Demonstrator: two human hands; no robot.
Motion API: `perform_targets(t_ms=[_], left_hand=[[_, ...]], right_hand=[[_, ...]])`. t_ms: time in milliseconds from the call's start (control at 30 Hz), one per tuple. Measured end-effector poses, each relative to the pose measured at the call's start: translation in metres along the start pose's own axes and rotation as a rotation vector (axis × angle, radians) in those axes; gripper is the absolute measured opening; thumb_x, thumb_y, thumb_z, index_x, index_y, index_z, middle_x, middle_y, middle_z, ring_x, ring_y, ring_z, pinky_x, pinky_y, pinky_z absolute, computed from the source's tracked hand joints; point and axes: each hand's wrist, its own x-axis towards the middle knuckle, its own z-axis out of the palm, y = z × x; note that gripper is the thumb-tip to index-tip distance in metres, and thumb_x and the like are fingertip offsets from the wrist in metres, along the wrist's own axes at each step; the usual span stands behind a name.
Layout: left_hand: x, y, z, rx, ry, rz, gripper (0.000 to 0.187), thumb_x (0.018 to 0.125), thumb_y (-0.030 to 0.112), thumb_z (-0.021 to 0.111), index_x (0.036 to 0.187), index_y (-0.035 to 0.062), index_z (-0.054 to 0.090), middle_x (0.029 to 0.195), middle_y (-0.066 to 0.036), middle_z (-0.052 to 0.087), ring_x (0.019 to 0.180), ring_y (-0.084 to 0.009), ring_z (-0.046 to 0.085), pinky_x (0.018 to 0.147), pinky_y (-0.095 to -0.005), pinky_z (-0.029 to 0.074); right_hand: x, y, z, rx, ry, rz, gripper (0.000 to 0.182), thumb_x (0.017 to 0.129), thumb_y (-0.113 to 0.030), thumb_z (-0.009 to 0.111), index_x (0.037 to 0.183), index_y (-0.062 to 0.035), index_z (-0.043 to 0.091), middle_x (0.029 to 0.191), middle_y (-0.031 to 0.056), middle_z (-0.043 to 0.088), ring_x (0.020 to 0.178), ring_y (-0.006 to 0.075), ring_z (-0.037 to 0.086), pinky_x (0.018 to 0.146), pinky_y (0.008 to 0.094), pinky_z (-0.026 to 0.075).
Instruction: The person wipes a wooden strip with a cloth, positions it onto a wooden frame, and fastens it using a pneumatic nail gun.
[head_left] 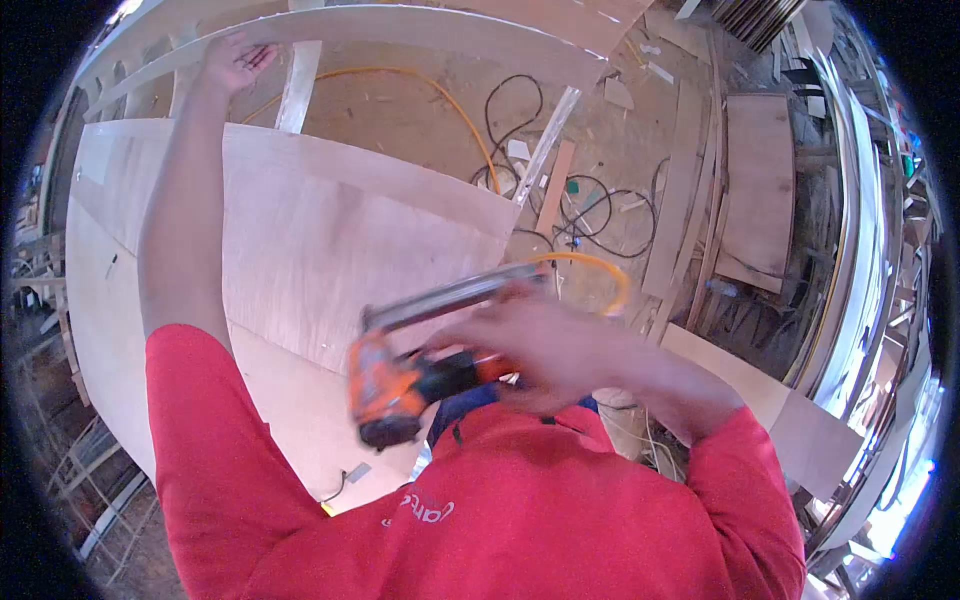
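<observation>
My left hand is stretched out at the upper left, palm showing and fingers slightly curled and apart, beside the edge of a long curved wooden strip. Any contact with the strip is hard to make out. In front of my chest, my right hand is closed around the black grip of an orange and black nail gun, blurred by motion. The gun's long magazine points up and to the right, with a yellow hose near its end. Below the gun lies a large pale plywood panel.
Black cables and an orange hose lie on the littered floor. A white-edged crosspiece joins the panel and strip. Wooden boards lie at the right, beside long stacked sheets. Another board extends at the lower right.
</observation>
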Motion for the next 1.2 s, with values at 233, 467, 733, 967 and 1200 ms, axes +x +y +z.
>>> perform_targets(t_ms=[233,467,733,967,1200], left_hand=[[-0.021,-0.003,0.016,-0.026,0.129,-0.017,0.049,0.106,0.024,0.05,0.143,-0.008,0.044,0.141,-0.026,0.053,0.135,-0.0425,0.052,0.116,-0.055,0.045],[0.024,0.004,-0.029,0.05,-0.158,-0.053,0.047,0.103,0.026,0.059,0.136,-0.0047,0.049,0.136,-0.023,0.052,0.123,-0.0377,0.057,0.109,-0.051,0.051],[0.019,-0.008,-0.016,-0.06,0.12,-0.066,0.057,0.1,0.039,0.063,0.132,-0.0066,0.05,0.125,-0.018,0.057,0.114,-0.0339,0.06,0.104,-0.0484,0.055],[0.034,-0.022,-0.023,-0.096,0.229,-0.089,0.049,0.101,0.043,0.063,0.124,-0.0006,0.057,0.119,-0.013,0.062,0.111,-0.0285,0.062,0.099,-0.0453,0.056],[0.062,-0.058,-0.03,-0.099,0.053,-0.022,0.049,0.094,0.05,0.074,0.114,0.0074,0.061,0.109,-0.011,0.059,0.099,-0.027,0.06,0.092,-0.0457,0.058]], right_hand=[[-0.194,-0.014,-0.038,0.15,0.872,0.594,0.07,0.076,0.009,0.081,0.136,-0.006,0.048,0.122,0.0093,0.063,0.113,0.0198,0.064,0.099,0.0339,0.052],[-0.288,0.033,-0.066,0.066,1.336,0.74,0.052,0.088,0.009,0.072,0.126,-0.01,0.041,0.11,0.0091,0.063,0.093,0.0141,0.064,0.081,0.0279,0.053],[-0.245,0.08,-0.106,-0.002,1.157,0.76,0.017,0.091,-0.009,0.076,0.106,-0.0026,0.075,0.094,0.0049,0.064,0.075,0.012,0.062,0.067,0.0264,0.05],[-0.063,0.117,-0.115,0.203,1.296,0.784,0.026,0.085,-0.021,0.086,0.104,-0.0036,0.081,0.086,0.0012,0.06,0.069,0.0102,0.054,0.062,0.0285,0.045],[0.015,0.128,-0.111,-0.022,1.436,0.683,0.024,0.086,-0.021,0.086,0.102,-0.0034,0.08,0.076,-0.0021,0.06,0.066,0.0081,0.052,0.06,0.0268,0.042]])
